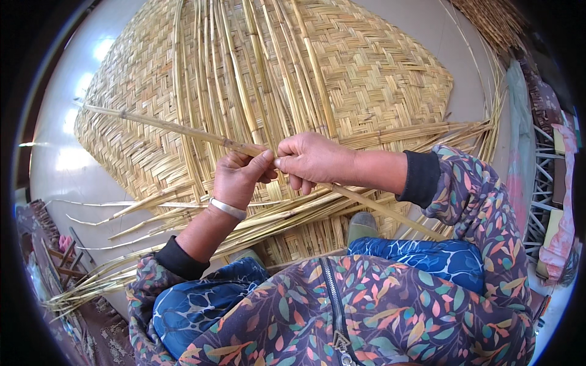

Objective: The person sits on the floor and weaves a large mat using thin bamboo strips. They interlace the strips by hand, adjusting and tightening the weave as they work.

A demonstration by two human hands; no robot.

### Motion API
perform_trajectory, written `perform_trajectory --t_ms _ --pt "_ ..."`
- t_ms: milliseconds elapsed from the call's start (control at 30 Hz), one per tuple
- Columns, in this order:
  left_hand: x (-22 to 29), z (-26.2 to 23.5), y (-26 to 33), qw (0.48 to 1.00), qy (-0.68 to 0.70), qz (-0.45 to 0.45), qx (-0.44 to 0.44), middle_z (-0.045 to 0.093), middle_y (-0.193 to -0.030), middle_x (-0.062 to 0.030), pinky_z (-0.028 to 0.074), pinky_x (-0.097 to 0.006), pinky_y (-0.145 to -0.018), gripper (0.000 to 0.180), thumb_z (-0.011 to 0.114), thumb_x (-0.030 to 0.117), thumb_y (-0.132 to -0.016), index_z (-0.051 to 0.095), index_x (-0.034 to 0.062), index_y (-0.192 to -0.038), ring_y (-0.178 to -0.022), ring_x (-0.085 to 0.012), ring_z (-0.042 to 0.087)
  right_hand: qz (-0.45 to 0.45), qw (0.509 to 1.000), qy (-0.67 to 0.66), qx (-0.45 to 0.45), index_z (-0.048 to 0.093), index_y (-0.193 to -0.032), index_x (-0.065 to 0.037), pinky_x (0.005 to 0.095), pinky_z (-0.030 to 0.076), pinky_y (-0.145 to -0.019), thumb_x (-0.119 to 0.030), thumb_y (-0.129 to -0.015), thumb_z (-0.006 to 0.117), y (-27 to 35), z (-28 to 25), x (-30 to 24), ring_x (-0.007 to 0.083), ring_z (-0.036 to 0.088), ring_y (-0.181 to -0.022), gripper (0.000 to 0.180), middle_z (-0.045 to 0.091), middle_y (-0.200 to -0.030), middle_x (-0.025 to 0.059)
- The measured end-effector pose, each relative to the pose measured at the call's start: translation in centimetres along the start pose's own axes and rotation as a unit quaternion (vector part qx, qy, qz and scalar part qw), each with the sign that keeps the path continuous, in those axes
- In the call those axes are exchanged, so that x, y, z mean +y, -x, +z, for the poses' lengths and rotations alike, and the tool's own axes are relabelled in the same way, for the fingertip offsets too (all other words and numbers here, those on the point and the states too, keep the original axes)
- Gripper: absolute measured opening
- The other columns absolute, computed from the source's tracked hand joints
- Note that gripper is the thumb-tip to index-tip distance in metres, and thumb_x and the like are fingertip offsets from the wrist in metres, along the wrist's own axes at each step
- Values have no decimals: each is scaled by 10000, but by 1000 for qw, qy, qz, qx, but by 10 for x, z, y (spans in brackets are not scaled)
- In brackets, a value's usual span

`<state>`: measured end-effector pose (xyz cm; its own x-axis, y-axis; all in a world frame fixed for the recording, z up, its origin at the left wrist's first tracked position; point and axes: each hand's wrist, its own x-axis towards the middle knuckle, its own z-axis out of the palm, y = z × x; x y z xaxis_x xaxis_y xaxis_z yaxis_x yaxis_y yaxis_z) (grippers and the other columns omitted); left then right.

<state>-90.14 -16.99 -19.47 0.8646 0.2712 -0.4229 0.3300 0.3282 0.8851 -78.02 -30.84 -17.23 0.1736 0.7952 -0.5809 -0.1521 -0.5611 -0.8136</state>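
Both my hands grip one long, pale flattened reed strip [171, 127] above the woven mat. My left hand [239, 177], with a silvery bracelet [228, 208] at its wrist, pinches the strip between thumb and fingers. Close against it, my right hand [314, 160] has its fingers curled round the same strip, thumb tips almost touching. From my hands the strip runs to the far left and down to the right past my knee. Below lies the woven reed mat [390, 73] in a twill pattern, with several long loose reeds [229, 73] lying lengthwise over its middle.
A bundle of loose reed strips [287, 213] crosses in front of my knees. More reed ends [488, 122] fan out at the right. A brown stack of stalks [491, 21] is at the far right. A metal rack [545, 183] with cloth stands at the right edge.
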Motion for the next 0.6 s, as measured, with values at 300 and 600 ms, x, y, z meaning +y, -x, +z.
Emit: perform_trajectory --t_ms 300,600 --pt "-4 -20 -7 988 140 -60 40 639 -784 -60 518 -226 -605 171 638 160 -843 593 43 -960 -703 -138 641 52 997 -50 -37 529 -953 -7 245 477 -437 -170 -912 449 1 -5 12 150 613 -501 186 617 -696 91" --pt "-12 -22 -9 981 162 -85 59 649 -812 -74 536 -242 -578 183 645 157 -836 586 39 -963 -691 -170 659 34 999 17 -28 502 -984 15 256 487 -443 -157 -916 433 -2 -4 11 165 617 -507 198 613 -682 99"
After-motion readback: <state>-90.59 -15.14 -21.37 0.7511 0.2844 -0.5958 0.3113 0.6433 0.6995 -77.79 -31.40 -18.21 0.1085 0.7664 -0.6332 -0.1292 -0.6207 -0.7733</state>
